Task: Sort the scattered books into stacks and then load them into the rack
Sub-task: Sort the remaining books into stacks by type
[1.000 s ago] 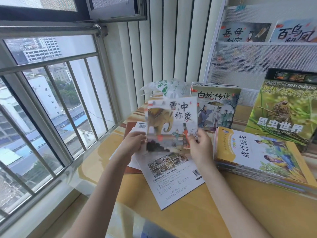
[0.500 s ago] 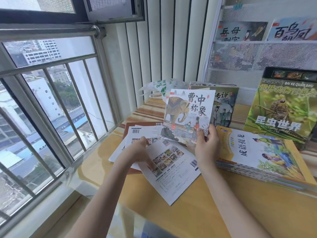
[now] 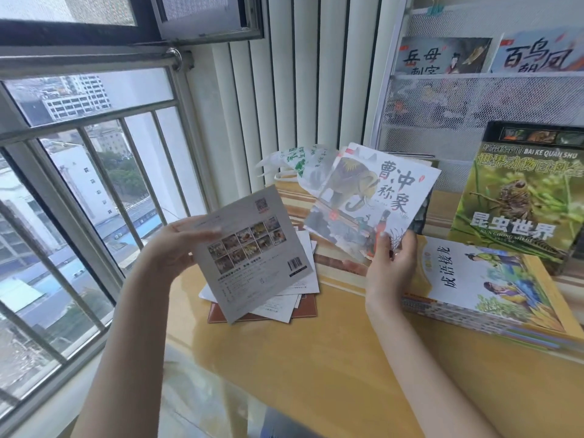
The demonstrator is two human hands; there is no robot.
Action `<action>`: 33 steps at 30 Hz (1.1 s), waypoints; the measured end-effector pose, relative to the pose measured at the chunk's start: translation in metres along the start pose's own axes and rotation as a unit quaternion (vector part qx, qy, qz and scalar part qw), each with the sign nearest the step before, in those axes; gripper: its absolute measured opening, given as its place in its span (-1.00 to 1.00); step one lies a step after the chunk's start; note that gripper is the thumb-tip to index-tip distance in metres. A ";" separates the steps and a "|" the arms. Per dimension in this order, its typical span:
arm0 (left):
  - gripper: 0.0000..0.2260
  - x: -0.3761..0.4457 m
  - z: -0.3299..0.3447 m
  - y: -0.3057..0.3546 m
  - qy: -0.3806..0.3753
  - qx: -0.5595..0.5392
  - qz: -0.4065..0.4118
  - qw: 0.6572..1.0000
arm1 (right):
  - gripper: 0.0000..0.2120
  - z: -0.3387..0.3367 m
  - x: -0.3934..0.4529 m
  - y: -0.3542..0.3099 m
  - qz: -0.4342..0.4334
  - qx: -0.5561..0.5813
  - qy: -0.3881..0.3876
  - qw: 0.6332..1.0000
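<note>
Paper booklets sorted: left hand (image 3: 172, 248) gripped back-cover booklet (image 3: 252, 251), right hand (image 3: 390, 263) pinched elephant book (image 3: 373, 203), apart, probably to compare covers.

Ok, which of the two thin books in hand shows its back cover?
The white book in the left hand: barcode and thumbnail grid face the camera. The right hand holds the elephant book front cover out.

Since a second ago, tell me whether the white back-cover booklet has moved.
Yes. The left hand has lifted the white back-cover booklet off the scattered pile on the table, up and toward the window.
</note>
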State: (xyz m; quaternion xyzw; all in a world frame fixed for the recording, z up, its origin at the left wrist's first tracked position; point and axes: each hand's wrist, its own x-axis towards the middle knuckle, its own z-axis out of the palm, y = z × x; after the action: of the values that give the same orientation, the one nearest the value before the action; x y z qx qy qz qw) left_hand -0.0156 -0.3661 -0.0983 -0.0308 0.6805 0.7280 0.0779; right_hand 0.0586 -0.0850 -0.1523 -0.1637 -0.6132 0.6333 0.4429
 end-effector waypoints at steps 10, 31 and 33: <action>-0.81 -0.005 0.014 -0.001 0.056 -0.097 0.112 0.987 | -0.87 0.005 -0.009 0.006 0.028 -0.023 -0.035 0.999; -0.71 -0.051 0.162 -0.080 -0.041 0.667 0.308 0.677 | -0.78 0.008 -0.010 0.016 0.179 -0.225 -0.264 0.921; -0.70 -0.044 0.167 -0.084 -0.015 0.674 0.320 0.665 | -0.72 0.007 -0.008 0.013 0.186 -0.232 -0.245 0.923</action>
State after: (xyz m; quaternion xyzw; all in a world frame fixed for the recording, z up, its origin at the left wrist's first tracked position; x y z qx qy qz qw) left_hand 0.0511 -0.1975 -0.1621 0.2610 0.9522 0.0510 -0.1502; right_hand 0.0530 -0.0941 -0.1656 -0.2130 -0.7910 0.5643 0.1028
